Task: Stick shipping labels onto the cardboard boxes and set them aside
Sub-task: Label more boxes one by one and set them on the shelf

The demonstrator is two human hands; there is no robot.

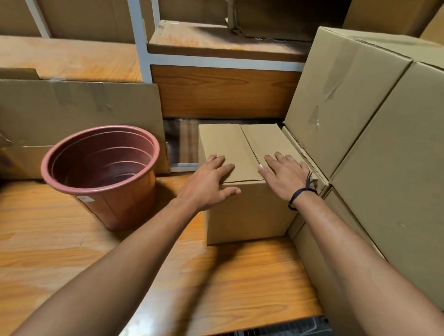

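While left hand and right hand lie spread on shut box | pot stands beside

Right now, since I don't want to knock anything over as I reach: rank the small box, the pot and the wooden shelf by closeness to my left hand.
1. Small box: under the left hand, touching.
2. Pot: just to its left.
3. Wooden shelf: behind the box, farthest back.

Wooden tabletop: small cardboard box, reddish pot, stacked cartons.
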